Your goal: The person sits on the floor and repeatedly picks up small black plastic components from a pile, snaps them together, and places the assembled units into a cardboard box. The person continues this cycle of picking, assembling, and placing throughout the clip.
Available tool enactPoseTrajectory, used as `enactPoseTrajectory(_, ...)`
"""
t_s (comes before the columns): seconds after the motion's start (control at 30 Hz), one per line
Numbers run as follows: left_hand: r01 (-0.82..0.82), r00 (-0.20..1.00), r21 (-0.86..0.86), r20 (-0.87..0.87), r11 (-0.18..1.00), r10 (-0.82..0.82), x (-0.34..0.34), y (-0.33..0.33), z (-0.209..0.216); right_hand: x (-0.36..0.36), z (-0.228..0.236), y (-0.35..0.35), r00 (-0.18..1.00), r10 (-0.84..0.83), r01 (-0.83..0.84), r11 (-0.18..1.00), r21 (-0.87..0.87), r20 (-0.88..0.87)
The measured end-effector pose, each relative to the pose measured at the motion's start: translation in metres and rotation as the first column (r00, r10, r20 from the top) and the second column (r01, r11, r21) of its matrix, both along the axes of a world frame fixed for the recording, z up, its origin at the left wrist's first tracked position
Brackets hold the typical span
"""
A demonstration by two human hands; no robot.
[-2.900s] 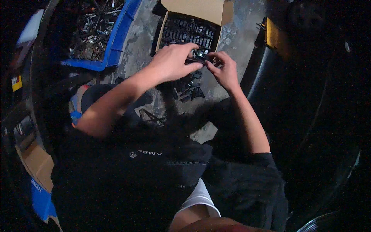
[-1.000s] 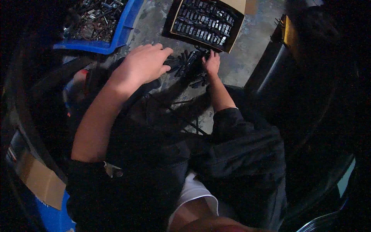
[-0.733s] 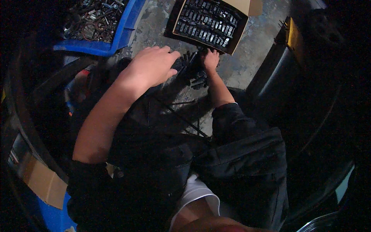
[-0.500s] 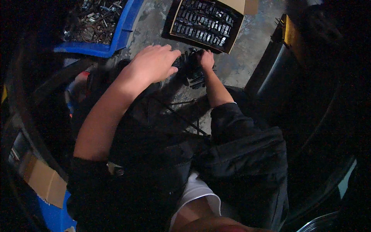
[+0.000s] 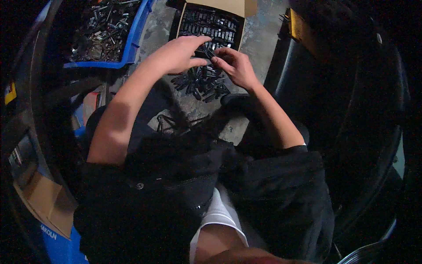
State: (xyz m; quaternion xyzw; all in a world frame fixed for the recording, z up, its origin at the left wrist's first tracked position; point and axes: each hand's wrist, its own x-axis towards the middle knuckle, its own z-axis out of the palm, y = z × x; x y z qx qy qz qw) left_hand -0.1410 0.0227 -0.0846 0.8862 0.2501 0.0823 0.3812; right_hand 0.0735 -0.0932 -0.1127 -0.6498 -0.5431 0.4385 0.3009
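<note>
My right hand (image 5: 237,67) is closed, its thumb and fingers pinching a small bunch of slim black metal parts (image 5: 206,52). Just left of these, my left hand (image 5: 183,53) is open, with thumb and fingers apart around the bunch's left end; whether it touches the parts I cannot tell. Below both hands, a loose pile of similar black parts (image 5: 201,84) lies on the concrete floor. Beyond my fingers stands an open cardboard box (image 5: 241,34), where dark parts with shiny ends sit in rows.
A blue plastic bin (image 5: 99,64) of mixed metal pieces stands at the far left. To the right is a long dark object with a yellow end (image 5: 297,26). An open cardboard carton (image 5: 50,200) sits at the lower left. A thin dark frame (image 5: 165,124) lies nearer my legs.
My right hand has risen from the pile holding black parts and now meets my left hand near the box. My view has shifted, showing more of the pile.
</note>
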Motion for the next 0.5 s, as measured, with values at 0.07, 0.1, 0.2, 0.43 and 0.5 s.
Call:
enactPoseTrajectory(0.07, 0.102, 0.992, -0.097, 0.084, 0.990, -0.094, 0.003, 0.006, 0.007, -0.002, 0.044, -0.001, 0.997, 0.073, -0.073, 0.996, -0.043, -0.006)
enactPoseTrajectory(0.1, 0.074, 0.982, -0.111, 0.179, 0.991, -0.053, 0.007, 0.003, 0.014, 0.002, 0.048, -0.006, 0.993, 0.109, -0.112, 0.992, 0.054, 0.050)
enactPoseTrajectory(0.2, 0.042, 0.993, -0.273, 0.116, 0.961, -0.011, 0.012, 0.002, 0.035, 0.007, 0.056, -0.015, 0.981, -0.053, 0.070, 0.994, 0.085, -0.185)
enactPoseTrajectory(0.43, 0.034, 0.943, -0.678, 0.265, 0.734, 0.202, 0.027, -0.007, 0.038, 0.028, 0.062, -0.022, 0.827, -0.236, 0.217, 0.971, -0.096, -0.511)
enactPoseTrajectory(0.5, 0.051, 0.951, -0.672, 0.258, 0.739, 0.169, 0.035, -0.010, 0.033, 0.036, 0.060, -0.028, 0.766, -0.278, 0.229, 0.961, -0.157, -0.580)
